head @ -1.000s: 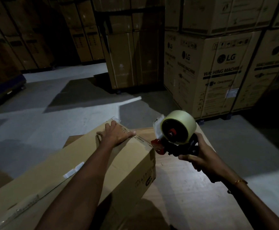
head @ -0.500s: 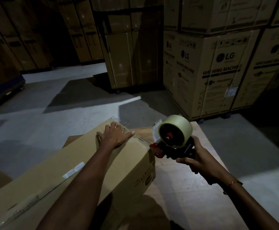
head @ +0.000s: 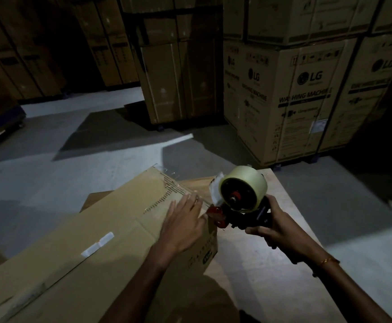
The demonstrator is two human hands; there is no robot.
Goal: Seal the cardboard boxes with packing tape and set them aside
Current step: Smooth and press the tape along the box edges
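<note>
Right now my left hand [head: 183, 226] lies flat on the box [head: 111, 231], fingers [head: 185, 203] straight and pressing the top near its far right corner, holding nothing. My right hand [head: 275, 229] has its fingers curled tight round the grip of the tape gun [head: 239, 201], whose red nose sits just beside the box's right edge, almost against my left fingertips. The box lies long across the worktop [head: 255, 271], its near end running out of view at lower left; clear tape glints over the far corner, and a pale strip [head: 97, 244] sits further back along the seam. I judge I'm about to lay or finish a strip at this end. The main risk is how close the gun's cutting end is to my left fingers: if I drag it across without sliding that hand clear, the blade could catch them. The loose tape end could also fold back on itself or stick to my fingers rather than the cardboard. If my left hand eases off, the flaps may spring apart and the tape would bridge a gap, or the box could skid on the smooth worktop. The light is dim, so I can't tell whether the seam is fully closed.
</note>
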